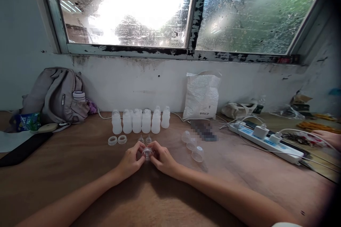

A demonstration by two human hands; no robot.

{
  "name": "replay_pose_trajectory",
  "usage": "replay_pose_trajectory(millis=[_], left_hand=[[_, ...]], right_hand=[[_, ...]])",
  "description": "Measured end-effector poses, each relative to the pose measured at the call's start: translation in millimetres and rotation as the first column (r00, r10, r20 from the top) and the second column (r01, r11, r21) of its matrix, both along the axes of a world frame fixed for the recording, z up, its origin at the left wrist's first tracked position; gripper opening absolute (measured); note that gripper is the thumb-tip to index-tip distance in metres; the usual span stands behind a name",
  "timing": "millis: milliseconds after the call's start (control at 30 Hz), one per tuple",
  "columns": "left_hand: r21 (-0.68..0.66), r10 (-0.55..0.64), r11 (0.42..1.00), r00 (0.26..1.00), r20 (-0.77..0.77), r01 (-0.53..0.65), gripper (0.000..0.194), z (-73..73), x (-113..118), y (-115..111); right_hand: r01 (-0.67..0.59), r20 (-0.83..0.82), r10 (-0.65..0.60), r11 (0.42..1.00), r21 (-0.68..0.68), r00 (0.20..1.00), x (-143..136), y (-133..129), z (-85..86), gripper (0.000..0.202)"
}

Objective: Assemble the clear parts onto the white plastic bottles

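My left hand [131, 159] and my right hand [163, 159] meet at the middle of the table, fingers curled around a clear baby bottle ring [147, 153] from both sides. Fingertips hide part of the ring, and I cannot tell whether a teat sits in it. Just beyond the fingers stand two clear bottle teats [148, 138]. To their left lie two translucent bottle rings [112, 140]. Behind these, several white baby bottles [146, 122] stand upright in a row. Three clear domed caps [197, 154] rest to the right of my right hand.
A grey backpack [58, 94] and a black phone-like slab [25, 149] lie at the left. Against the wall leans a white plastic package [201, 95]. A power strip [269, 143] with chargers and cables stretches along the right, where another person's hand [329, 138] shows.
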State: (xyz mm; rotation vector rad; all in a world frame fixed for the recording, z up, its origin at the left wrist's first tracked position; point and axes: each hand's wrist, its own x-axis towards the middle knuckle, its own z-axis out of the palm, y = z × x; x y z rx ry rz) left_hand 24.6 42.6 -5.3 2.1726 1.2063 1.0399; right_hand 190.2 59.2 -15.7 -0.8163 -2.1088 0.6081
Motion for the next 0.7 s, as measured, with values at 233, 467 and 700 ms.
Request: replay_pose_trajectory(millis=[233,467,700], left_hand=[[0.036,-0.011,0.999,0.999,-0.051,0.013,0.010,-4.9,-0.7,1.6],[0.039,-0.052,0.998,0.996,-0.077,0.055,0.005,-3.1,-0.1,0.0],[0.039,-0.073,0.996,0.994,-0.078,0.076,0.009,-1.9,-1.2,-2.8]], right_hand=[[-0.004,0.014,0.004,1.000,-0.015,1.000,0.2,-0.9,-0.8,0.028],[0.051,0.046,-0.051,0.999,0.019,0.998,-1.9,-1.4,-4.9,0.023],[0.036,0.016,-0.036,0.999,0.041,0.999,0.7,-3.5,0.5,0.014]])
